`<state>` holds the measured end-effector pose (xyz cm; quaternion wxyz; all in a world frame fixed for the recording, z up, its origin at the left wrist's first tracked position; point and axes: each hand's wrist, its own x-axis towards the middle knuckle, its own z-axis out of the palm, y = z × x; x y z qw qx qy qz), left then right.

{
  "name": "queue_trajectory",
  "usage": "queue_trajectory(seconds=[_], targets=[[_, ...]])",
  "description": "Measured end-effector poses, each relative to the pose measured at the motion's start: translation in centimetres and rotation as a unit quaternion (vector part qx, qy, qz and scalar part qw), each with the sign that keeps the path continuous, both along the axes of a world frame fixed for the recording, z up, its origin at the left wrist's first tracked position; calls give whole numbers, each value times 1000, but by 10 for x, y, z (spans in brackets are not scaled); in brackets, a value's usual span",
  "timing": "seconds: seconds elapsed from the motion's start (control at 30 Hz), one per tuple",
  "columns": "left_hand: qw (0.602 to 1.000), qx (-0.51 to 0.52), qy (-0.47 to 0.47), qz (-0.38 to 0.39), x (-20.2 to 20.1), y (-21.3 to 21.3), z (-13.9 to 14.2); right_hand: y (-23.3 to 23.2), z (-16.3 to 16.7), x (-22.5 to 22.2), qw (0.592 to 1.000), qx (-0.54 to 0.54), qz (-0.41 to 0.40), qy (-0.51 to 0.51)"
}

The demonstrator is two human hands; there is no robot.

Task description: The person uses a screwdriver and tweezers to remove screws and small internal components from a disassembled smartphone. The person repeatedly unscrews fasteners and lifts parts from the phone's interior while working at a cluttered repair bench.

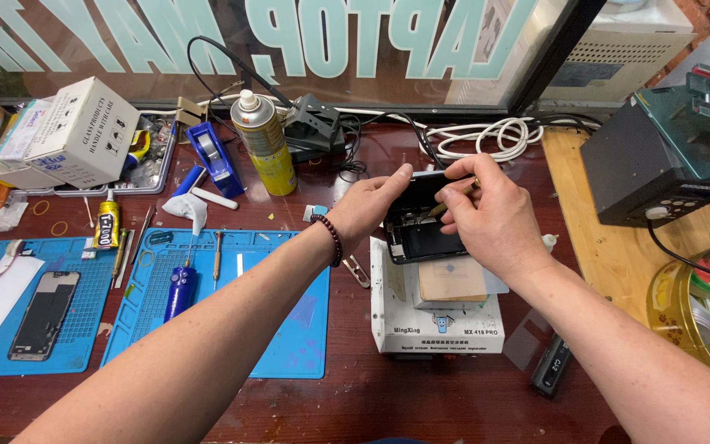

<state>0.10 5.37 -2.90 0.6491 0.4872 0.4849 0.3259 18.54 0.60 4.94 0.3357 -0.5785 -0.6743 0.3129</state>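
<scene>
Near the worktop's (421, 403) back edge, the left hand (365, 205) gripped an opened phone (421, 226); the right hand (491, 218) pinched a thin tool (454, 197).

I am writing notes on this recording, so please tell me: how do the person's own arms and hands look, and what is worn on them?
Both forearms are bare, with no sleeves in view. The left hand has a bracelet of dark round beads around the wrist. The right hand wears nothing visible: no glove, watch or ring can be seen. No gloves on either hand.
</scene>
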Motion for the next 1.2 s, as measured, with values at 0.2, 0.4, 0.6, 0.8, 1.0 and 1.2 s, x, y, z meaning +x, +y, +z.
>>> queue_trajectory(seconds=[0.2,0.4,0.6,0.8,1.0,1.2], targets=[[1000,-4,-2,-2,-1,-1,0,0,1,0,1000,1,8,-16],[1000,0,3,-1,0,0,0,-2,6,-6,959,205,96,-172],[1000,0,8,-1,0,0,-1,-4,17,-20,937,142,63,-314],[1000,12,4,-6,-2,1,-1,4,25,-21,981,66,106,-146],[1000,-1,2,-8,-2,0,1,0,21,-22,980,89,108,-144],[1000,-7,-2,-7,-3,-1,3,-3,22,-22,977,117,116,-135]])
